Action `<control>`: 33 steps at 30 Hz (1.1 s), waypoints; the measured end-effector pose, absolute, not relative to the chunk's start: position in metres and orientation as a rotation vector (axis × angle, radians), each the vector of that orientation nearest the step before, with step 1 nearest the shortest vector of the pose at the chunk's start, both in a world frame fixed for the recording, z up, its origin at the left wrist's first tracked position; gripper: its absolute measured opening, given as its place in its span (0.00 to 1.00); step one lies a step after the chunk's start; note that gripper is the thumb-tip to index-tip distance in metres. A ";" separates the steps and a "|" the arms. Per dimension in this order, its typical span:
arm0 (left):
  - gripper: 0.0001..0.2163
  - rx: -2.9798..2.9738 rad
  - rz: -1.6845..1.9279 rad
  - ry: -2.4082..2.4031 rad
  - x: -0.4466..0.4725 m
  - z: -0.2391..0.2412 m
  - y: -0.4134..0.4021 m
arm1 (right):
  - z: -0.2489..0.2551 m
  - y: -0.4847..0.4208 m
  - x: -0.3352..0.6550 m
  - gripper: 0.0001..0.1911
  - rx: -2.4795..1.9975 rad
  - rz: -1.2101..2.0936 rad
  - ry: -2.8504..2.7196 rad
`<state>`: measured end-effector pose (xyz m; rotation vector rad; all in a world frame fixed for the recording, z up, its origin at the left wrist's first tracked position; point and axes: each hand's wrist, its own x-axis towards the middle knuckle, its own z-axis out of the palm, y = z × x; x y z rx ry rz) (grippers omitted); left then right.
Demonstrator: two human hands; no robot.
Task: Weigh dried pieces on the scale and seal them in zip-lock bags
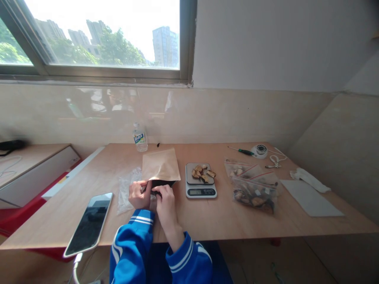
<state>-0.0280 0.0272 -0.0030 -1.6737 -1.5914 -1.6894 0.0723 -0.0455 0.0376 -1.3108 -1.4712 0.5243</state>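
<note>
A brown kraft paper pouch (161, 165) lies flat on the wooden table (207, 217), its open mouth facing me. My left hand (139, 194) pinches the pouch's near left edge, fingers closed. My right hand (166, 199) grips the mouth's rim beside it, fingers curled, and the dark inside shows between them. To the right of the pouch stands a small digital scale (201, 186) with several dried brown slices (203, 172) on its platform.
A smartphone (89, 223) on a cable lies at the front left. Clear plastic bags (126, 189) sit under my left hand; zip bags of dried pieces (255, 194) lie right of the scale. Water bottle (139, 138), screwdriver (241, 150), tape (261, 150) and white sheet (310, 199) sit behind and right.
</note>
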 end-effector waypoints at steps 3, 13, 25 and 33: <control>0.11 -1.687 -1.680 -1.569 -0.028 -0.002 0.026 | 0.044 -0.060 0.098 0.15 -1.164 0.613 -1.445; 0.12 -1.716 -1.706 -1.594 -0.025 0.005 0.025 | 0.040 -0.022 0.189 0.11 -1.494 0.133 -1.405; 0.11 -1.719 -1.718 -1.576 -0.025 0.005 0.023 | 0.005 -0.093 0.096 0.15 -1.239 0.406 -1.771; 0.12 -1.753 -1.737 -1.622 -0.025 0.004 0.023 | 0.040 -0.058 0.090 0.24 -1.229 0.426 -1.802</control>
